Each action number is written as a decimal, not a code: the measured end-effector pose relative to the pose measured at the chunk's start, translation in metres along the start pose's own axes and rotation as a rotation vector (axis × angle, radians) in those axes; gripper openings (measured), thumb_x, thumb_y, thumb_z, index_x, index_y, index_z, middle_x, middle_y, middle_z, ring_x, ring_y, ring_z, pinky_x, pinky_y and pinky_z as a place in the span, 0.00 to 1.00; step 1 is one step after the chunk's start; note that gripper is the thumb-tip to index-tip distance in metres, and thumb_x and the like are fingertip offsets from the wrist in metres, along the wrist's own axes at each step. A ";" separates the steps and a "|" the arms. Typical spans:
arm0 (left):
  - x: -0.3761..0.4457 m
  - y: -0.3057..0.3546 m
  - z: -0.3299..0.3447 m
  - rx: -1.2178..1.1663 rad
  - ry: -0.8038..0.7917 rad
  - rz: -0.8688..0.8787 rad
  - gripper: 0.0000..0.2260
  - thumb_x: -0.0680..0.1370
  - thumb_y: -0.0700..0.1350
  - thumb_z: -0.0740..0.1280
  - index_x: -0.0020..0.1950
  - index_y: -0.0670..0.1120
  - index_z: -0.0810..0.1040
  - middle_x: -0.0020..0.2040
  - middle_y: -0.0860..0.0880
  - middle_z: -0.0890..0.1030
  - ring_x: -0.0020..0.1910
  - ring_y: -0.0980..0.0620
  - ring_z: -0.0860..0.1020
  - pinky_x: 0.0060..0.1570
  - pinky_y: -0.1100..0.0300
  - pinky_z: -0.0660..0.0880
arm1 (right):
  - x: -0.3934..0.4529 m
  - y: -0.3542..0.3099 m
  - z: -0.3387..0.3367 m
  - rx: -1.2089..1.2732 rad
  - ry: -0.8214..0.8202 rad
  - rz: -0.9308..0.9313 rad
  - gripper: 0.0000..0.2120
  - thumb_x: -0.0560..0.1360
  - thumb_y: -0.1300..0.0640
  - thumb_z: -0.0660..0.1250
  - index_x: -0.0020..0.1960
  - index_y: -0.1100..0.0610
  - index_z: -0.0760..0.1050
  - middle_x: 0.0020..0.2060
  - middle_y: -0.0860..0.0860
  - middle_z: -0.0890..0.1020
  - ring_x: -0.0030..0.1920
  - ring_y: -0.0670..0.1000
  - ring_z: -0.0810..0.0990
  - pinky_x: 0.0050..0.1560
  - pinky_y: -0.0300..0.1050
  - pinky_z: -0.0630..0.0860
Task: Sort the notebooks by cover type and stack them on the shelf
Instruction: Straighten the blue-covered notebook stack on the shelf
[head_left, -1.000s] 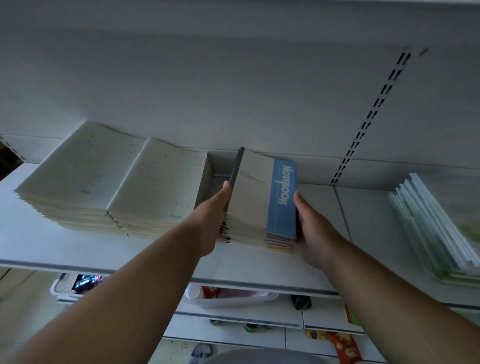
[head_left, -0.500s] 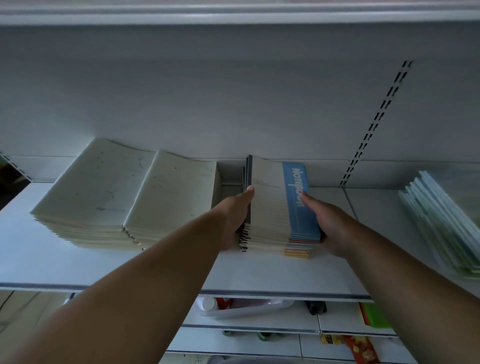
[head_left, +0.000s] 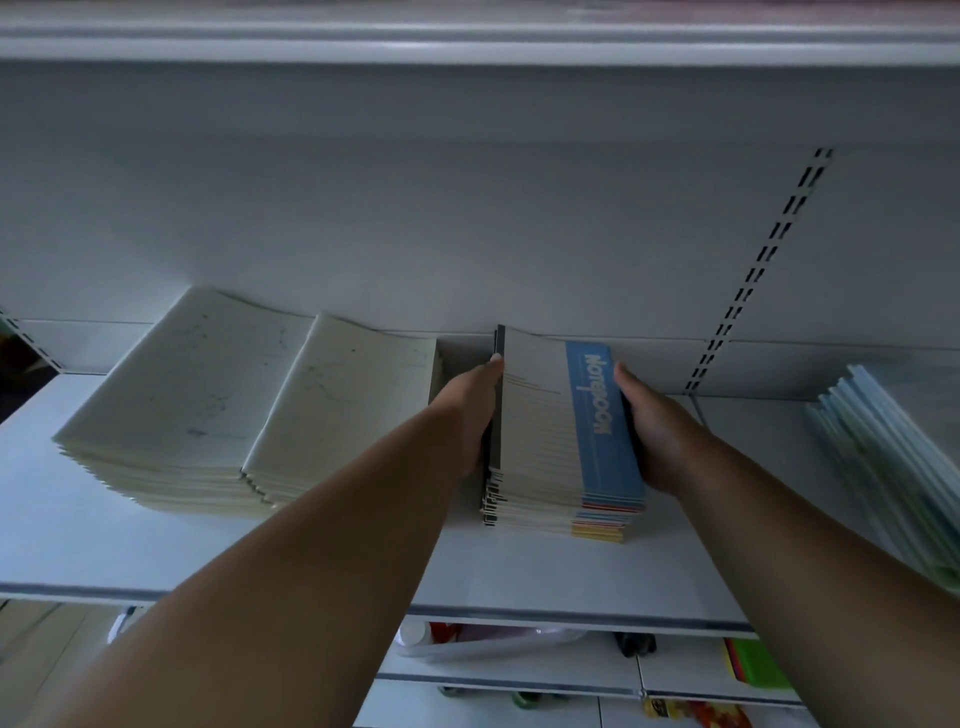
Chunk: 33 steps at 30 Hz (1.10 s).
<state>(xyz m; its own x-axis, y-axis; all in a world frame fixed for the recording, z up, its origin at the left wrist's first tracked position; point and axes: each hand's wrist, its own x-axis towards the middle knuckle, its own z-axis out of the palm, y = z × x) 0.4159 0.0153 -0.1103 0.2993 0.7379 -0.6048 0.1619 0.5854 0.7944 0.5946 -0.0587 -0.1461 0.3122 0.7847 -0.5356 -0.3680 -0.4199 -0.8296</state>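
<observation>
From my remote seat, I saw the stack of notebooks with the blue "Notebook" band (head_left: 563, 441) resting on the white shelf (head_left: 156, 561), its far end close against the back panel. I judged it was held that way so its edges could be squared up and the pile kept apart from other cover types: the two plain cream stacks (head_left: 249, 410) sat to the left of the blue-banded stack, with a narrow gap between, and a fanned pile of pale green-edged notebooks (head_left: 893, 467) lay well apart to its right.

The left hand (head_left: 470, 415) pressed flat against the dark spine side of the stack, fingers straight and together, pointing toward the back panel. The right hand (head_left: 654, 431) cupped the opposite, blue edge, thumb on top near the printed band, the other fingers hidden behind the stack. So both hands clamped the stack between them rather than curling around any single book. Both forearms reached up and forward, roughly parallel, converging on the stack. The lower layers looked slightly stepped at the near end, so some tidying seemed left.
</observation>
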 end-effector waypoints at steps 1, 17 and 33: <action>0.001 0.000 0.000 -0.014 0.002 0.010 0.24 0.82 0.59 0.60 0.67 0.42 0.77 0.64 0.40 0.80 0.62 0.39 0.78 0.68 0.42 0.71 | 0.001 0.000 0.002 0.007 0.001 0.005 0.28 0.78 0.34 0.59 0.59 0.56 0.80 0.51 0.57 0.86 0.49 0.57 0.84 0.48 0.50 0.79; 0.010 -0.008 -0.005 -0.139 -0.056 0.004 0.26 0.82 0.63 0.56 0.57 0.43 0.82 0.41 0.43 0.86 0.36 0.44 0.85 0.32 0.55 0.79 | 0.000 0.002 0.012 0.055 -0.044 0.059 0.30 0.75 0.29 0.58 0.57 0.54 0.80 0.47 0.57 0.86 0.45 0.56 0.85 0.42 0.49 0.80; -0.005 -0.038 -0.003 -0.294 -0.165 -0.134 0.27 0.79 0.67 0.58 0.63 0.48 0.81 0.56 0.40 0.85 0.54 0.37 0.83 0.59 0.35 0.75 | -0.016 0.032 -0.006 0.226 -0.087 0.076 0.33 0.75 0.28 0.56 0.65 0.52 0.78 0.56 0.58 0.84 0.54 0.60 0.84 0.48 0.56 0.80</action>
<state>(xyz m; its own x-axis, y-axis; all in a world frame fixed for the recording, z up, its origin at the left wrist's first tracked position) 0.4058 -0.0093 -0.1377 0.4451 0.5982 -0.6663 -0.0600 0.7624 0.6444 0.5828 -0.0870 -0.1652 0.2034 0.7948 -0.5718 -0.5770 -0.3745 -0.7258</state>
